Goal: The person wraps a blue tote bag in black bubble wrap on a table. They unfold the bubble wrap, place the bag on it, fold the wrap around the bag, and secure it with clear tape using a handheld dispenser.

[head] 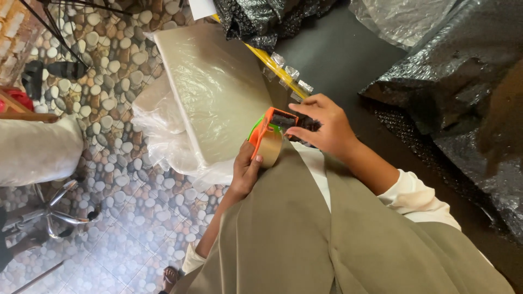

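Observation:
My left hand [246, 166] grips an orange and green tape dispenser [266, 130] loaded with a roll of brownish clear tape [269, 148], thumb pressed on the roll. My right hand [322, 124] reaches to the dispenser's front end, with fingertips pinching at the cutter edge where the tape comes out. Both hands work above my lap, which is covered by a grey-green cloth [305, 234]. Whether a tape end is between the right fingers is hidden.
A flat pack wrapped in clear plastic [215, 87] lies just beyond the dispenser. Black bubble wrap [468, 87] covers the dark table at right, more of it at top. A yellow strip [272, 68] lies beside the pack. Pebble-pattern floor and a chair base [54, 212] are at left.

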